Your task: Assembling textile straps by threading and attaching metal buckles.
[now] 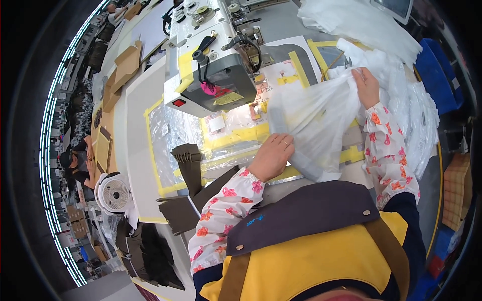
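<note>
A translucent white plastic bag (314, 120) lies at centre frame, stretched between both hands so it stays taut. The right hand (366, 86) pinches its upper edge closed-fingered, while the left hand (272, 155) presses it flat, fingers curled, onto the yellow-taped table (138, 150) below the sewing machine (211, 60).

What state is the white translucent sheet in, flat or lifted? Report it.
Lifted: the white translucent sheet drapes off the table, raised in the right hand; the left hand presses its lower edge.
</note>
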`<move>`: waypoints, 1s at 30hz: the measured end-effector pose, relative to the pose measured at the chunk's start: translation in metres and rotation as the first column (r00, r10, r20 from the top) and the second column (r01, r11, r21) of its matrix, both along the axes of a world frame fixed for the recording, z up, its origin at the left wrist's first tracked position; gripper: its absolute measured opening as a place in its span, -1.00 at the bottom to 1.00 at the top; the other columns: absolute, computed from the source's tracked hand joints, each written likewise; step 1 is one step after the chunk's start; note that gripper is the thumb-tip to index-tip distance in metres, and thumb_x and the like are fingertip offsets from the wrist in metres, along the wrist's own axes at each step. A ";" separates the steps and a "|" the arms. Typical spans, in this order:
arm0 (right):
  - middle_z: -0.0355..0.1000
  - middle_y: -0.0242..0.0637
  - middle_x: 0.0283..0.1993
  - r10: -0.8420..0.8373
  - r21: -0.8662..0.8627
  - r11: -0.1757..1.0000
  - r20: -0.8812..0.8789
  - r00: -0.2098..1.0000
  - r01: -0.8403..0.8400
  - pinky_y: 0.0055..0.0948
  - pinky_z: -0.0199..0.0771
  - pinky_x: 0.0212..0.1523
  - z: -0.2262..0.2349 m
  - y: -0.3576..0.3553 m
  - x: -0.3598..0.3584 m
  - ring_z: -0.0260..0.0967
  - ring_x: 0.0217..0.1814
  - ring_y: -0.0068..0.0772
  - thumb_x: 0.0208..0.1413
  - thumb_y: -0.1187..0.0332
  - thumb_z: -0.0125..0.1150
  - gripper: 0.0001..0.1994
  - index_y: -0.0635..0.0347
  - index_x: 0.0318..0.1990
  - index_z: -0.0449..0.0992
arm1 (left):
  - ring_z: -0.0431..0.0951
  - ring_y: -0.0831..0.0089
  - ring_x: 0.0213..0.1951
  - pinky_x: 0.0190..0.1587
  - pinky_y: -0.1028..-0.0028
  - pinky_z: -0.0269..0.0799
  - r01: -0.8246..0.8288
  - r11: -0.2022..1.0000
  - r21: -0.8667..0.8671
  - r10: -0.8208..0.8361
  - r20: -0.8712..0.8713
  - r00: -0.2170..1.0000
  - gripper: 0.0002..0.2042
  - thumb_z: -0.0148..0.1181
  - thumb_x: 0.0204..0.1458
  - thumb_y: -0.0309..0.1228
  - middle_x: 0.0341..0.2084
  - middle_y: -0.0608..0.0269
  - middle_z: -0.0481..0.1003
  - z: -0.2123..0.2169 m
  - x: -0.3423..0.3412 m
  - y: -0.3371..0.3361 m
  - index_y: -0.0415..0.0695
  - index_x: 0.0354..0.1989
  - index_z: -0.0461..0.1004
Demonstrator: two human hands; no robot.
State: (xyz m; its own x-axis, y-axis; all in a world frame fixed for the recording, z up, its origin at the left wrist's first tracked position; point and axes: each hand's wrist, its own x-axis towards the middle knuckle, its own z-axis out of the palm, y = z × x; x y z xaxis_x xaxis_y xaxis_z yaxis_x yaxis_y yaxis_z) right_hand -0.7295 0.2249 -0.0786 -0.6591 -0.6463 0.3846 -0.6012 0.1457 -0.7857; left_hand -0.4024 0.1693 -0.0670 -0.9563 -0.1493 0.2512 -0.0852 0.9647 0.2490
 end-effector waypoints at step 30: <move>0.18 -0.06 0.04 0.416 0.177 0.907 -0.521 0.746 -0.382 -0.29 0.16 0.03 0.052 0.022 0.076 0.12 0.07 -0.01 -0.17 0.37 0.22 -0.59 0.22 -0.10 0.33 | 0.35 0.39 -0.24 -0.17 0.38 0.16 -0.067 0.997 0.032 0.060 0.206 0.977 -0.72 0.10 -0.20 -0.40 -0.19 0.27 0.33 -0.006 0.012 0.008 0.01 -0.22 0.38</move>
